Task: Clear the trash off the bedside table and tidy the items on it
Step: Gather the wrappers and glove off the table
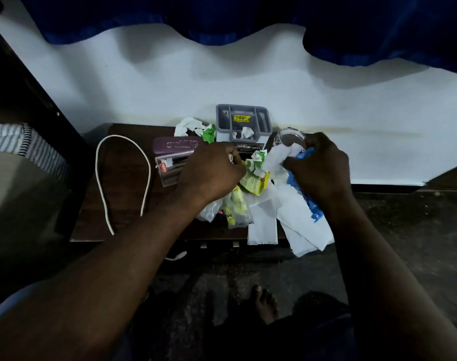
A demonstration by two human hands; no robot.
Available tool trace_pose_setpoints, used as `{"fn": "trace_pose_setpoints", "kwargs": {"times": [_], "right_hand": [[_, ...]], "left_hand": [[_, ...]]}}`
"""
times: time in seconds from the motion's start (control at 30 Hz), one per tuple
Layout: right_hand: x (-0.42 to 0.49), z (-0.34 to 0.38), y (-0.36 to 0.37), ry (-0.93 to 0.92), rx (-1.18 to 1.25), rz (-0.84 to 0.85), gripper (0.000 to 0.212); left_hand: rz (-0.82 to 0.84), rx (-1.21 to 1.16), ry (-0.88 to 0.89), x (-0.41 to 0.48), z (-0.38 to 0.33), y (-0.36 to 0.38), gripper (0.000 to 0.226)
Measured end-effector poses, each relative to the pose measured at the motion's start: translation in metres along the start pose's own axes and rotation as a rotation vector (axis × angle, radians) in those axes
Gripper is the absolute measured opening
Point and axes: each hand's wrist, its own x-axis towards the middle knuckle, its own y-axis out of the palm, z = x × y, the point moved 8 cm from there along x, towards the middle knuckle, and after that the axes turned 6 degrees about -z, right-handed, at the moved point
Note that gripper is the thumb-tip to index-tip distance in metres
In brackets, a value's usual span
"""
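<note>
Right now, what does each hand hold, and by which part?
Left hand pinches yellow wrapper, top edge; right hand grips white paper, crumpled upper end.

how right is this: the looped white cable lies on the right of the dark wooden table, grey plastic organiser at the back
Wrong side: in the head view the looped white cable lies on the left of the dark wooden table, grey plastic organiser at the back.

Left hand [211, 173], right hand [318, 173] and forearms [104, 256] bare, pale blue sleeve [11, 300] lower left, bare foot [265, 304], dark garment [318, 319] bottom centre
</note>
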Motion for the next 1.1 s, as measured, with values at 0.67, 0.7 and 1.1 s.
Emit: {"fn": "trace_pose_setpoints", "kwargs": {"times": [0.67,0.7,1.1], "right_hand": [[-0.044,0.043,0.062,0.336,0.997,0.453,0.029],[-0.043,0.042,0.062,0.360,0.981,0.397,0.043],[-0.041,0.009,0.067,0.439,0.943,0.102,0.049]], "left_hand": [[-0.061,-0.729,-0.200,0.009,0.004,-0.006,0.058],[-0.061,-0.734,-0.198,0.007,0.003,-0.004,0.053],[-0.125,-0.499,0.106,-0.025,-0.045,0.011,0.057]]}}
